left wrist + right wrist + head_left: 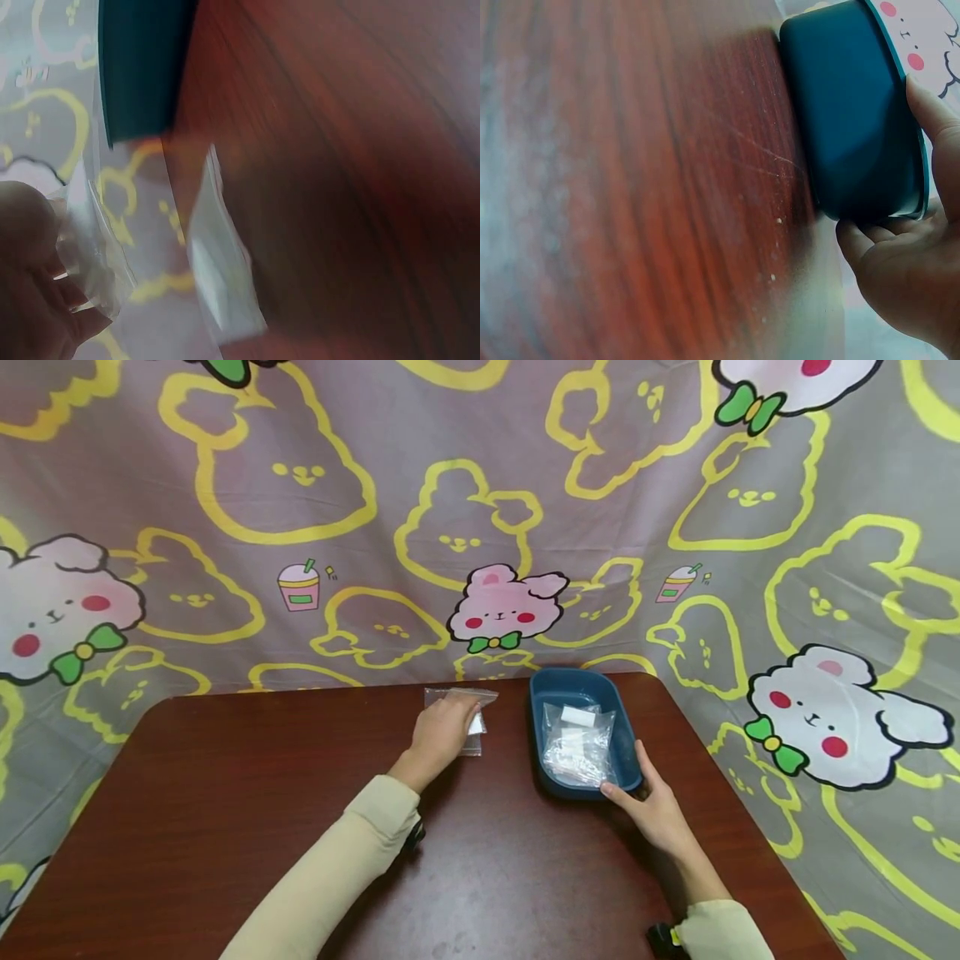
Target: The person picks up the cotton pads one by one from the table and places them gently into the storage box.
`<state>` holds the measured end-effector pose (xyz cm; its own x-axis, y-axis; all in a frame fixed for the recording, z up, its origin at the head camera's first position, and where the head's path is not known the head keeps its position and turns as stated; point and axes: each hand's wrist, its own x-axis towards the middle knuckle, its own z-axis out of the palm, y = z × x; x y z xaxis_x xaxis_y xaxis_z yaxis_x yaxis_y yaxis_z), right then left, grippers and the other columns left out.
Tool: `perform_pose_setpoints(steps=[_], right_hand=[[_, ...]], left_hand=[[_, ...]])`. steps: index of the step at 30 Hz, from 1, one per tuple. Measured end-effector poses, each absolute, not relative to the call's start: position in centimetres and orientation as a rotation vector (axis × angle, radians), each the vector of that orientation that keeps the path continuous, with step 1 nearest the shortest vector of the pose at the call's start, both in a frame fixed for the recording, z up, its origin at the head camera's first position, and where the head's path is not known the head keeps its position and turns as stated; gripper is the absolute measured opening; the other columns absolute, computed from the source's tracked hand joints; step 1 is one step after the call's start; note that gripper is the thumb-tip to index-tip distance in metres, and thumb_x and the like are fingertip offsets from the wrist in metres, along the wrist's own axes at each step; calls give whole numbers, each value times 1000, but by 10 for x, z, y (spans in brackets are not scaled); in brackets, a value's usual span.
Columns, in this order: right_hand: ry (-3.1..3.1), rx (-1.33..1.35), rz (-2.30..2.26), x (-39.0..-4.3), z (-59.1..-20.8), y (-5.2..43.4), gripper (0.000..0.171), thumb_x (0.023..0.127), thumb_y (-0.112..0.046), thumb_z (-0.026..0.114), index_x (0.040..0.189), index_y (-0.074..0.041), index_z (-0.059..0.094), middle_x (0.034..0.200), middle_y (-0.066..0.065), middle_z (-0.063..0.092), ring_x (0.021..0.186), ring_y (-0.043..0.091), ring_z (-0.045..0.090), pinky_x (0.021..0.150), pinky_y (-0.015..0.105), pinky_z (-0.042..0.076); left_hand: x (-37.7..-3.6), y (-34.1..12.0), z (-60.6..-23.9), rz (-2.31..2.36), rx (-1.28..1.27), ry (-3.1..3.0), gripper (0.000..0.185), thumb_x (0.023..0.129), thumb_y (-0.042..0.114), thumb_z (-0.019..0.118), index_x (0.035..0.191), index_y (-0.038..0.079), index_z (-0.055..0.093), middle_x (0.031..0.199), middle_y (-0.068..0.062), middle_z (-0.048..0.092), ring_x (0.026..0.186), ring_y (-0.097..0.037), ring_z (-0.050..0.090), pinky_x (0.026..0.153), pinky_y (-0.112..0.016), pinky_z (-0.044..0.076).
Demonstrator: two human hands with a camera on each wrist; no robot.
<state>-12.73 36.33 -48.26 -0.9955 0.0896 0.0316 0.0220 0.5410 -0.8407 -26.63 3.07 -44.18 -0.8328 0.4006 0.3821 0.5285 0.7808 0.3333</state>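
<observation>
My left hand point(444, 727) pinches a clear zip bag point(88, 244) with something white inside, just above the table towards its far edge. Below it, a second clear zip bag point(219, 262) with a white item lies on the wood, partly covered by the hand in the head view. To the right stands a blue plastic bin point(537, 718) with several clear bags point(577, 747) of white items heaped in it. My right hand point(656, 810) grips the bin's near right corner, thumb on the rim and fingers along the outer side.
The dark reddish-brown table point(247, 827) runs back to a patterned cloth point(390, 552) hung behind it and at the sides. The bin sits near the table's far right corner.
</observation>
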Motion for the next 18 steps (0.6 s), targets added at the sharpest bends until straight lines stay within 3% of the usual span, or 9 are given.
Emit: perform_pose_setpoints(steps=[6, 14, 18], right_hand=[[-2696, -114, 1485, -127, -483, 363, 102, 93, -33, 74, 163, -17, 2, 167, 16, 9, 146, 37, 26, 101, 11, 31], [-2664, -62, 1487, -125, -485, 365, 100, 93, -27, 75, 162, -14, 4, 166, 16, 10, 147, 39, 25, 94, 3, 30], [-2673, -40, 1475, -126, -485, 365, 99, 94, -28, 74, 163, -14, 5, 167, 16, 10, 147, 39, 25, 98, 7, 31]], left_hand=[[-259, 71, -442, -579, -856, -2611, 18, 104, 20, 57, 101, 12, 72, 100, -9, 73, 93, -28, 69, 71, -44, 58], [-244, 138, -444, -403, -962, -2592, 21, 103, 25, 57, 88, 18, 70, 94, 1, 73, 89, -19, 69, 72, -36, 57], [-237, 166, -439, -350, -1018, -2617, 22, 105, 28, 54, 95, 21, 72, 99, 5, 73, 90, -17, 68, 77, -33, 57]])
